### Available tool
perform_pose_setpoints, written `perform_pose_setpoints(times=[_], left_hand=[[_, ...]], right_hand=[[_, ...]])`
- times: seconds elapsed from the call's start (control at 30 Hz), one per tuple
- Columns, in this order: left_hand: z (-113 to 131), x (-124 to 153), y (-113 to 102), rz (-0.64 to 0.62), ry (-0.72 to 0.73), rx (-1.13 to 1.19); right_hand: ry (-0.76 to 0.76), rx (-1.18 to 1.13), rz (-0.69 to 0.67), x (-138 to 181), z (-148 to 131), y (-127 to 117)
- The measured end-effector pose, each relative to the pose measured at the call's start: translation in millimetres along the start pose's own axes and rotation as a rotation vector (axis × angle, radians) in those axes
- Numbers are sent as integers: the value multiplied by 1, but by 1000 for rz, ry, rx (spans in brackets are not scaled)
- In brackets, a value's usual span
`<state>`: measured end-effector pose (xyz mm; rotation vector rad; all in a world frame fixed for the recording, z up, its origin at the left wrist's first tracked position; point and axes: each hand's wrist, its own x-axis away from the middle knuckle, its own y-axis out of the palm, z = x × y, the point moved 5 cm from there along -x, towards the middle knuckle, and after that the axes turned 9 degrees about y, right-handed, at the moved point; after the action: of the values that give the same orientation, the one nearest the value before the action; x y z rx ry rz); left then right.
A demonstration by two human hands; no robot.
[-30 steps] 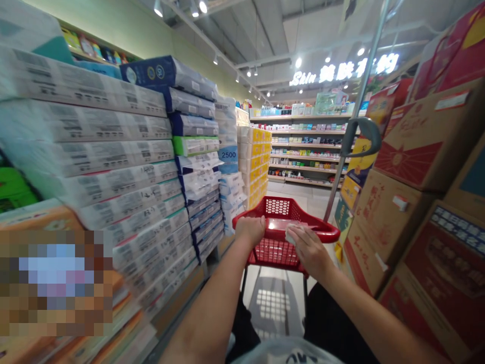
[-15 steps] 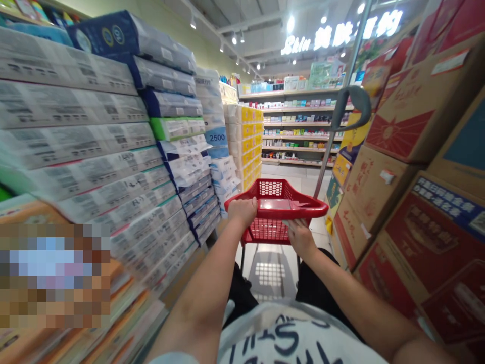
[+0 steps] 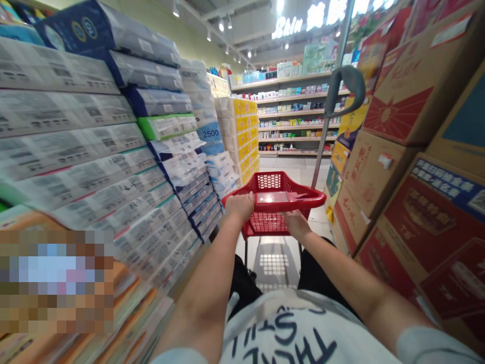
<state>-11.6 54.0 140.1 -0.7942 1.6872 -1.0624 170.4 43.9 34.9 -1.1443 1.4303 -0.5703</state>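
Observation:
A red shopping cart [image 3: 265, 222] stands straight in front of me, with a mesh basket and a grey lower rack. My left hand [image 3: 240, 206] is wrapped around the left part of its red handle [image 3: 308, 199]. Below the handle's right half is my right hand [image 3: 297, 225], its fingers bent together and pointing left near the handle's underside. What those fingers hold, if anything, is hidden. A clear panel [image 3: 271, 198] and a pinkish-red piece sit on top of the handle.
Tall stacks of wrapped paper packs [image 3: 76, 111] line the left side, with yellow-and-white packs [image 3: 242, 126] farther on. Cardboard cartons [image 3: 401, 96] rise on the right beside a metal pole with a grey loop handle [image 3: 344, 91]. Shelves of small boxes [image 3: 295, 108] stand ahead.
The cart and both hands appear slightly higher and to the left. My right hand's fingers, stretched out earlier, are now more bent, closer to the handle. The left hand keeps its grip.

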Motion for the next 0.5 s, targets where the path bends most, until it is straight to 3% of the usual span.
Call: perform_pose_setpoints(times=[0.13, 0.2, 0.27, 0.37, 0.43, 0.5], left_hand=[[0, -1, 3, 0, 21, 6], [-1, -1, 4, 5, 21, 2], [0, -2, 5, 5, 26, -2], [0, -2, 5, -6, 28, -5], [0, -1, 4, -14, 26, -12], [0, 0, 3, -18, 29, -21]], right_hand=[[-455, -143, 65, 35, -33, -27], [-555, -212, 133, 41, -50, -51], [-484, -251, 238, 30, -61, -78], [-249, -229, 315, -9, -67, -106], [-138, -152, 215, -38, -70, -109], [-102, -35, -32, -64, -72, -102]])
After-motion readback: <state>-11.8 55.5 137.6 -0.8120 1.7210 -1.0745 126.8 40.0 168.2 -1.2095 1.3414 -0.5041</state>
